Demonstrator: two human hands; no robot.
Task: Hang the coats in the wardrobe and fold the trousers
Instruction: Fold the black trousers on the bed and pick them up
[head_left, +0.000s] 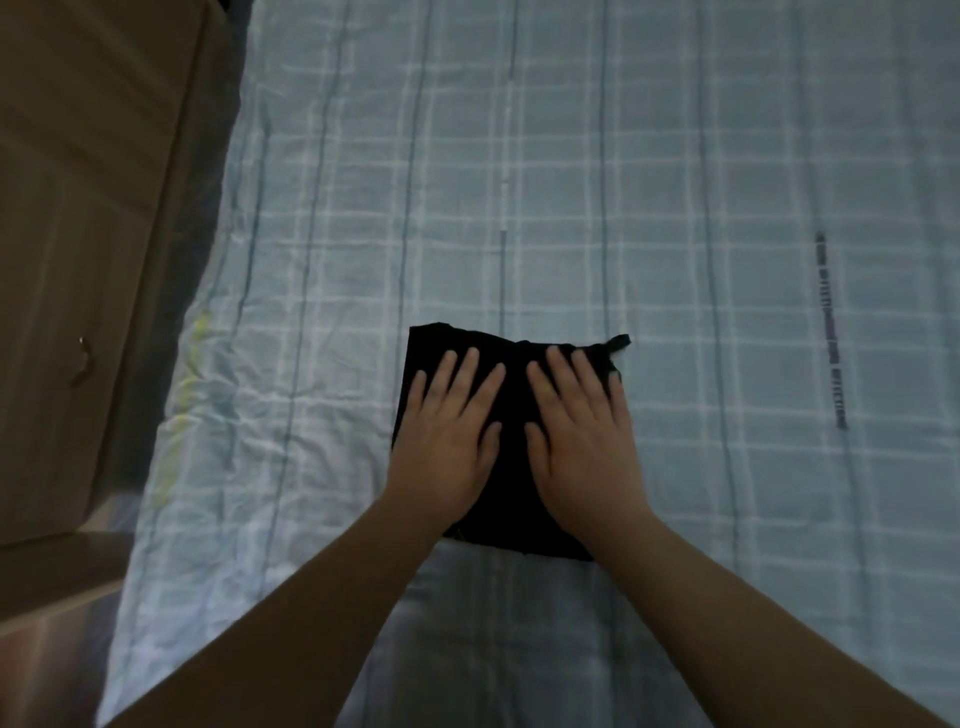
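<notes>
Both hands, left hand (447, 431) and right hand (576, 431), lie flat, fingers spread, on the folded trousers (514, 395); press evenly toward 12 o'clock to smooth them.

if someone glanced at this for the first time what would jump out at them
The eye goes first to the black folded garment, a compact dark square near the middle of the pale blue checked bedspread. Both hands lie flat on it side by side, fingers straight, the left hand on its left half and the right hand on its right half. Along the left edge runs a brown wooden floor.
</notes>
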